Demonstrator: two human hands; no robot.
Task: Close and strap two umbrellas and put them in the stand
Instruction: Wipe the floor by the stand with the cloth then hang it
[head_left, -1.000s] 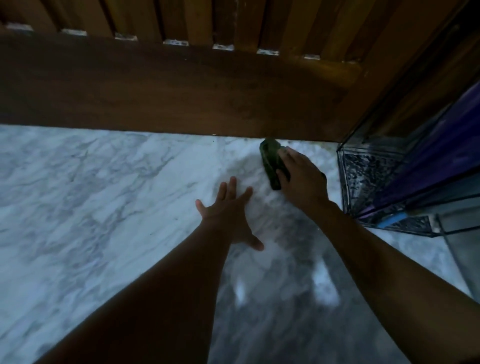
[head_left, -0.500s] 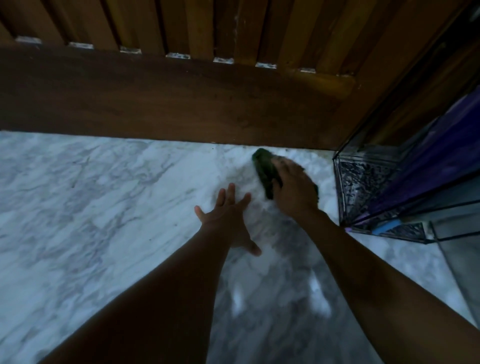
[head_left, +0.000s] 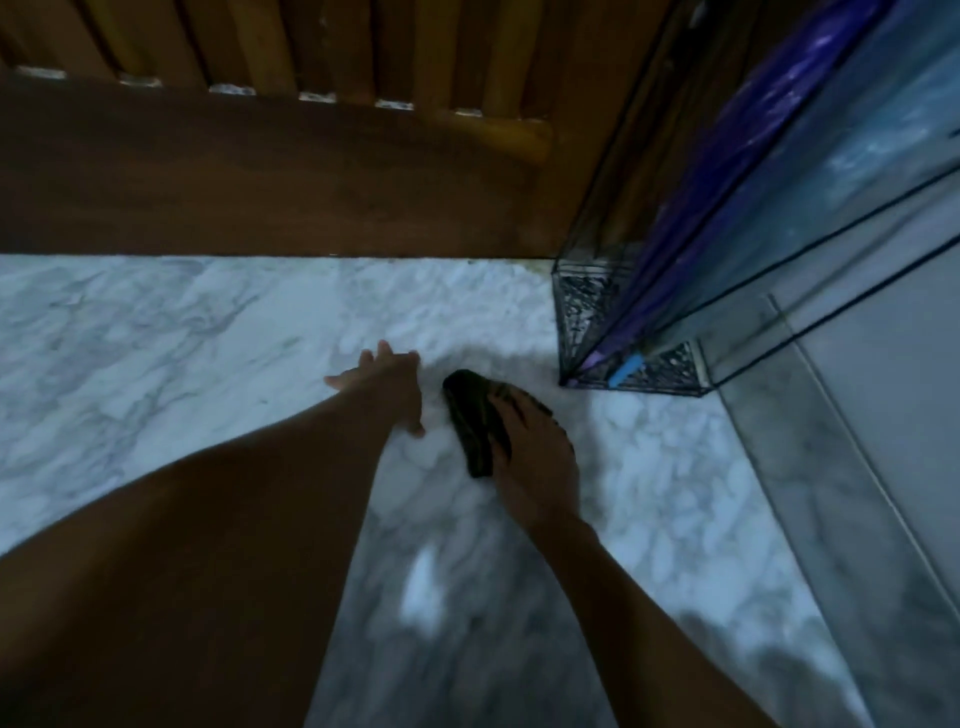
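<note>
A wire umbrella stand (head_left: 586, 299) with glassy sides stands at the right, against the wood. A closed purple umbrella (head_left: 727, 156) leans inside it, its tip down by a small blue piece (head_left: 626, 370). My right hand (head_left: 540, 467) grips a dark green folded cloth (head_left: 470, 415) on the marble floor (head_left: 156, 338), its fingers curled over the top. Just left of the cloth, my left hand (head_left: 387, 387) rests flat on the floor with fingers spread. No second umbrella shows.
A dark wooden panel (head_left: 260, 171) with slats above it runs along the far edge of the floor. A grey marble skirting and wall (head_left: 857, 467) run along the right side, beside the stand.
My right hand has dragged the green cloth back from the wooden panel toward me, level with my left hand. The view has tilted, so the stand shows more fully.
</note>
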